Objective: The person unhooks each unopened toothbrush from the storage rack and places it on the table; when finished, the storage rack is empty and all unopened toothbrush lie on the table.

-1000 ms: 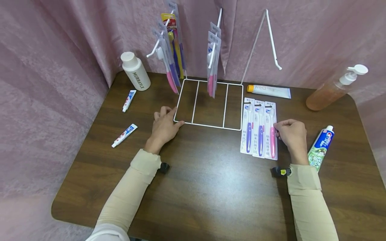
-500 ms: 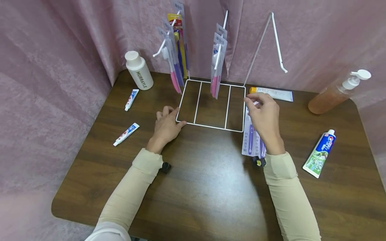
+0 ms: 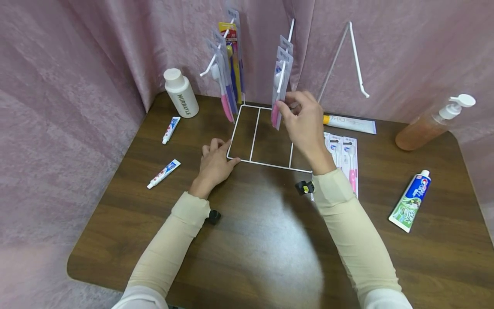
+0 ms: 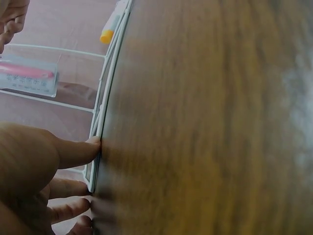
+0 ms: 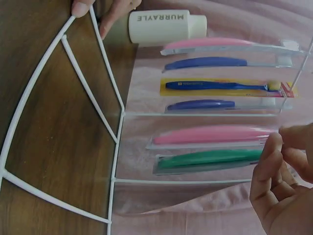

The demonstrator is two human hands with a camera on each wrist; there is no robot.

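A white wire display rack (image 3: 264,162) stands on the table with its hooks rising at the back. My left hand (image 3: 217,168) holds the front left corner of its base, thumb on the front bar and fingers by the side bar. On the middle hook hang carded toothbrushes; a pink toothbrush (image 5: 215,135) is in front, with a green toothbrush (image 5: 210,158) beside it. My right hand (image 3: 306,124) pinches the edge of the pink toothbrush's pack between thumb and forefinger. More packed toothbrushes (image 3: 227,86) hang on the left hook. The right hook (image 3: 356,60) carries nothing.
Packed toothbrushes (image 3: 350,150) lie right of the rack, partly under my right forearm. Toothpaste tubes lie around: an orange-capped tube (image 3: 351,123), a large blue-green tube (image 3: 411,199) and two small tubes (image 3: 164,173). A white bottle (image 3: 182,96) and a pump bottle (image 3: 420,128) stand behind.
My right hand has moved left from the toothbrush packs on the table, over the rack's right side, to the pink toothbrush on the middle hook. The left hand stays on the rack corner.
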